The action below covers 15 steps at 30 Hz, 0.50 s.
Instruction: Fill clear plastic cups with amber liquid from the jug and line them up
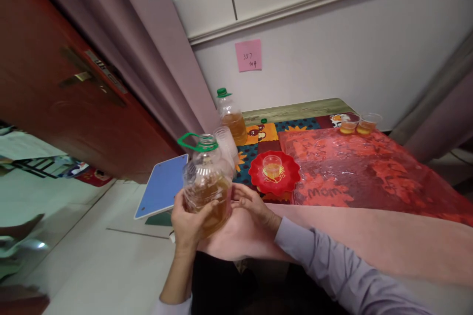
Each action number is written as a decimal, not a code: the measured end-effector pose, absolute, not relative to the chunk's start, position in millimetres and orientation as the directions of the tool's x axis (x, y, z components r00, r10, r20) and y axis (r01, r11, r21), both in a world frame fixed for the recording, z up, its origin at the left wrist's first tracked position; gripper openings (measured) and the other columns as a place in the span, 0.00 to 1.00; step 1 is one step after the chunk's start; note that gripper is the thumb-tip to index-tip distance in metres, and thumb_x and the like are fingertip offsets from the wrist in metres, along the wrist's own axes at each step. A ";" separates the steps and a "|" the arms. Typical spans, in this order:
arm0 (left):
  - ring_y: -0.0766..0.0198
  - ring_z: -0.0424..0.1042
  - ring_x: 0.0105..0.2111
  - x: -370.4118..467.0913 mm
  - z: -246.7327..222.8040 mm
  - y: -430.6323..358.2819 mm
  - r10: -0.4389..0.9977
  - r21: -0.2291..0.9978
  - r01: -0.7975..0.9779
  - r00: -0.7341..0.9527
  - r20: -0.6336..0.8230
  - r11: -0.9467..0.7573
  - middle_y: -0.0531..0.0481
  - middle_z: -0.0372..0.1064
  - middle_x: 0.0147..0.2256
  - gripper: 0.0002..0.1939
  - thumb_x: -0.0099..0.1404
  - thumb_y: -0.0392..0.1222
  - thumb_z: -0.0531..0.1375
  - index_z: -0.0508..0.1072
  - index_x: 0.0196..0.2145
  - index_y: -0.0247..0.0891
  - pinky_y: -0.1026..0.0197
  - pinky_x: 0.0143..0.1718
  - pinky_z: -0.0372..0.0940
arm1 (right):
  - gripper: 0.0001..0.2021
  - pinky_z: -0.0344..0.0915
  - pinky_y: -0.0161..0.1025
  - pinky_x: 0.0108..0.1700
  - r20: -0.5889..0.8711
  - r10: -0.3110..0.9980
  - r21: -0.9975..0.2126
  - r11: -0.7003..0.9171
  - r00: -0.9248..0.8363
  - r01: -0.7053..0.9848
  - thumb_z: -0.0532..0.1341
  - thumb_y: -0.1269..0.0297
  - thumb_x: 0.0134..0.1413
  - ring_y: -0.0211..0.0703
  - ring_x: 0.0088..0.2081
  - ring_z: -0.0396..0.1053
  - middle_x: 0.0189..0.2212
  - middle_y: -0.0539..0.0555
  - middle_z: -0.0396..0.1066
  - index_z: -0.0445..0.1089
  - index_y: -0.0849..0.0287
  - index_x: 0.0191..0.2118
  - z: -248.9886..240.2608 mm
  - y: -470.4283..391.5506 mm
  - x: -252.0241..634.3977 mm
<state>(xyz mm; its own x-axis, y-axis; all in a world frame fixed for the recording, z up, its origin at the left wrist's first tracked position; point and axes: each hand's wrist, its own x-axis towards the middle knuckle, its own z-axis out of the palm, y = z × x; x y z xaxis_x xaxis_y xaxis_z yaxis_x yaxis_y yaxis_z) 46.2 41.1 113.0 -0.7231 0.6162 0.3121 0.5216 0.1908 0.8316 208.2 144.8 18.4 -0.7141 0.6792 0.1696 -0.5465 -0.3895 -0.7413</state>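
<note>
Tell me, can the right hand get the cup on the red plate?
Probably yes. The right hand is beside the jug, close to the red plate, and nothing seems to stand between that hand and the cup.

A pink note (pixel 248 55) on the wall (pixel 314 59) is showing "357" — the small characters beneath are looking unclear — and the red tablecloth (pixel 332 172) is displaying "mom".

You steady a clear plastic jug (pixel 209 197) of amber liquid with a green ring handle (pixel 197 143).
Your left hand (pixel 187 220) grips its side and your right hand (pixel 254 203) is against or just beside the other; near them, a scalloped red plastic plate (pixel 256 177) bears a clear plastic cup (pixel 272 167) of amber liquid.
</note>
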 end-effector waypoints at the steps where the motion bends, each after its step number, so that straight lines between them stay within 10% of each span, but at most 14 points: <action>1: 0.47 0.82 0.49 44.4 107.1 39.9 0.597 0.847 0.504 -0.736 0.319 0.170 0.41 0.81 0.50 0.46 0.46 0.66 0.76 0.73 0.56 0.39 0.44 0.57 0.76 | 0.38 0.73 0.55 0.62 0.143 0.700 -0.742 -0.392 -0.700 -0.544 0.78 0.37 0.52 0.57 0.61 0.77 0.59 0.62 0.80 0.75 0.53 0.63 16.2 145.6 208.2; 15: 0.38 0.80 0.56 8.7 31.0 11.7 0.621 0.796 0.585 -0.684 0.384 0.153 0.30 0.77 0.52 0.50 0.56 0.79 0.65 0.70 0.60 0.34 0.37 0.63 0.72 | 0.19 0.79 0.54 0.53 0.178 0.811 -0.941 -0.025 -0.558 -0.337 0.76 0.43 0.58 0.52 0.44 0.82 0.42 0.55 0.84 0.82 0.52 0.46 15.6 133.4 211.5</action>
